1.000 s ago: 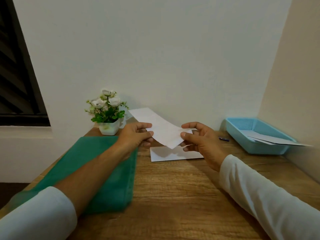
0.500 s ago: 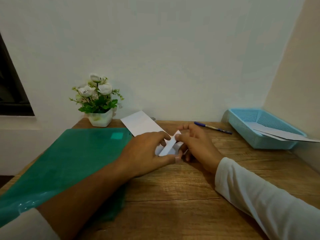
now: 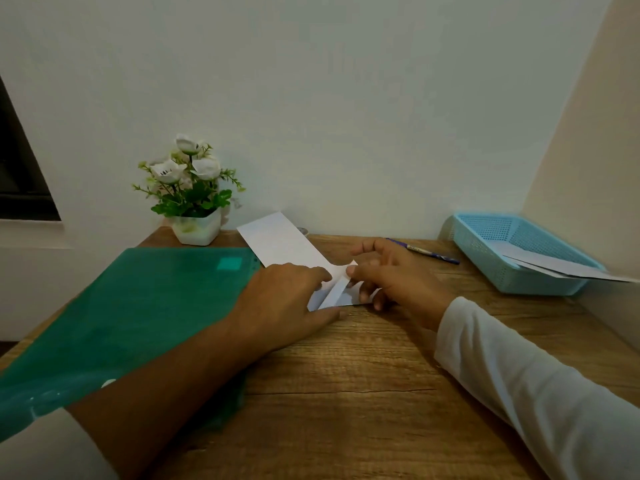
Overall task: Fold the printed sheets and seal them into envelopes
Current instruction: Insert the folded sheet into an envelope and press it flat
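A folded white sheet (image 3: pixel 282 242) slants from the back of the wooden desk down towards my hands. My left hand (image 3: pixel 287 301) lies over its near end, fingers pressed on the paper. Beneath both hands a white envelope (image 3: pixel 334 295) lies flat on the desk, mostly covered. My right hand (image 3: pixel 394 278) pinches a raised white corner at the envelope's mouth with thumb and forefinger. The sheet's near end meets the envelope between my hands; how far it is inside is hidden.
A green plastic folder (image 3: pixel 138 306) covers the desk's left side. A potted white flower (image 3: pixel 194 202) stands at the back left. A blue pen (image 3: pixel 427 253) lies behind my right hand. A blue mesh basket (image 3: pixel 485 247) holding white papers (image 3: pixel 561 268) sits by the right wall.
Both hands came down from mid-air to the desk with the folded sheet. Its near end now rests at the envelope, which lay uncovered a second ago.
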